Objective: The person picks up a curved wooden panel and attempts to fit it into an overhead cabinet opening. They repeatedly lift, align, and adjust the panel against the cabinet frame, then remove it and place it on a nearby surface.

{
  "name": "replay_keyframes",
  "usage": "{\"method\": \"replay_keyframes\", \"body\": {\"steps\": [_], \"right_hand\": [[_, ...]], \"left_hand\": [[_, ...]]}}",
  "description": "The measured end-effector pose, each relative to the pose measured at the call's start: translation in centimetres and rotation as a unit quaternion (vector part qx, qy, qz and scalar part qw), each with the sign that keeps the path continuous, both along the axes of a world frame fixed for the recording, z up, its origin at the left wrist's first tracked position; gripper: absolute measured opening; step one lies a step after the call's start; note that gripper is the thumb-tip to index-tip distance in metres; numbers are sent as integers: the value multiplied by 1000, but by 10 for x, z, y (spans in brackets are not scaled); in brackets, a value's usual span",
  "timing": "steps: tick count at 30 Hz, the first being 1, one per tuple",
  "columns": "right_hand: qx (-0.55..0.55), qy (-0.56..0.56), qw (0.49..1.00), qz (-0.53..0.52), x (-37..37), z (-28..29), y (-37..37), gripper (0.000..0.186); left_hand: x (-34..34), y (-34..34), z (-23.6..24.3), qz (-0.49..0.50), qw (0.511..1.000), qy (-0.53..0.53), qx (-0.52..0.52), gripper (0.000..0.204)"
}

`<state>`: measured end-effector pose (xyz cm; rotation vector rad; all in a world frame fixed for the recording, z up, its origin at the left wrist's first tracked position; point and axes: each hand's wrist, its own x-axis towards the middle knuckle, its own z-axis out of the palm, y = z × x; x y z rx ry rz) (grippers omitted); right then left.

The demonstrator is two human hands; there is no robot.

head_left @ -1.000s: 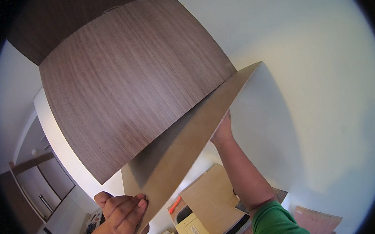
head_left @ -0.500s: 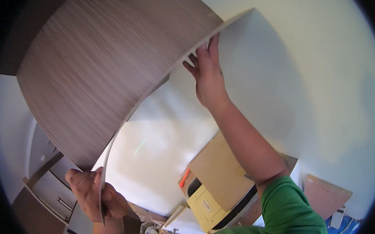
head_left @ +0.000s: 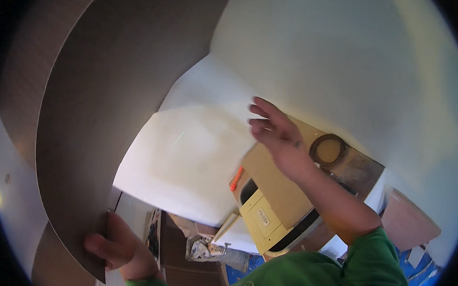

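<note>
A large thin wood-grain laminate sheet (head_left: 107,100), dark brown on the side facing me, bows across the left of the head view. My left hand (head_left: 117,246) is closed on its lower edge, with the thumb on the face towards me and the other fingers partly hidden. My right hand (head_left: 276,127) is in the air to the right of the sheet, holding nothing, its fingers stretched and apart. Behind that hand is a pale white surface (head_left: 187,146); whether it is wall or another panel I cannot tell.
Below my right forearm sits a yellow and black case (head_left: 261,217), partly under a tan board (head_left: 283,187). An orange-red slim tool (head_left: 236,178) and a brown coil of strip (head_left: 327,150) lie nearby. A pinkish board (head_left: 409,220) stands at right, by blue sheeting (head_left: 416,279).
My right hand has let go of the sheet's edge and moved lower. The sheet has swung left and turned, showing a darker face. My left hand still holds it, now lower.
</note>
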<state>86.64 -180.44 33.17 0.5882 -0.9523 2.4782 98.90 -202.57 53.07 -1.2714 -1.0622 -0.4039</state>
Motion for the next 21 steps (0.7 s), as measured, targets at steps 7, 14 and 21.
{"method": "replay_keyframes", "body": {"steps": [7, 14, 21], "right_hand": [[-22, -45, 997, 64, -2, -33, -18, 38], [27, -62, 996, 55, 9, -32, -25, 31], [37, -67, 997, 30, 27, -18, -20, 29]], "left_hand": [[13, 23, -13, 120, 985, -49, 110, 42], [13, 12, -3, 162, 984, -43, 68, 42], [23, 10, 12, 285, 956, 22, -66, 43]]}}
